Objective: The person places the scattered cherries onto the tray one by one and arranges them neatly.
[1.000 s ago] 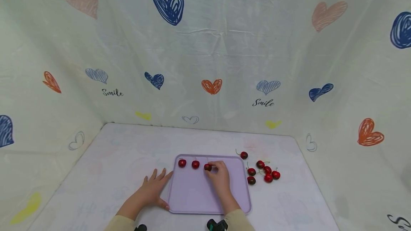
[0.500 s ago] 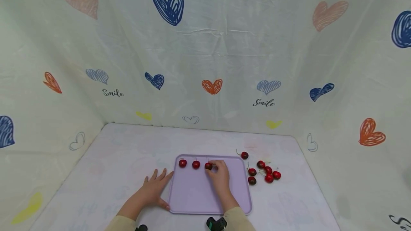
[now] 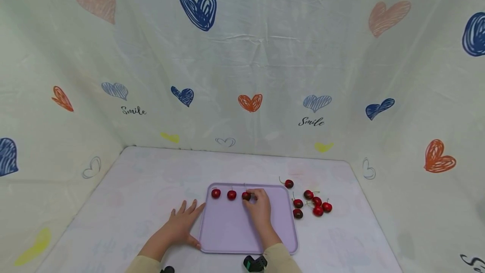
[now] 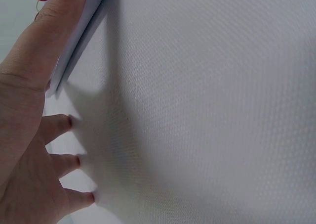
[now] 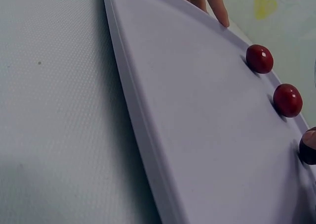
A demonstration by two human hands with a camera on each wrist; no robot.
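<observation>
At the left, the tabletop (image 3: pixel 132 193) is touched by spread fingers of the left hand (image 3: pixel 177 226). Nothing is gripped by this hand: its fingers are held nearly straight, and the left rim of the lilac tray (image 3: pixel 235 228) is touched by its index finger and thumb, so that the tray is apparently being steadied.

Along the tray's far side, a row is formed. The leftmost cherry (image 3: pixel 216 193) is set near the far left corner, and just beside it, with a small gap left, the middle cherry (image 3: pixel 231 195) is placed. Both are left free of any hand, so these two can be judged done. Next in line, the third cherry (image 3: pixel 246 196) is pinched between the thumb and fingertips of the right hand (image 3: pixel 260 210). It is held at or very close to the tray floor; whether its weight is fully borne there cannot be told. Its placing is judged nearly finished, with only the release not yet made.

To the right of that hand, the far stretch of the tray is left bare. Beyond the right rim, seven loose cherries (image 3: pixel 318 211) are scattered on the tabletop, some touching; by this count, most of the fruit is not yet placed.
</observation>
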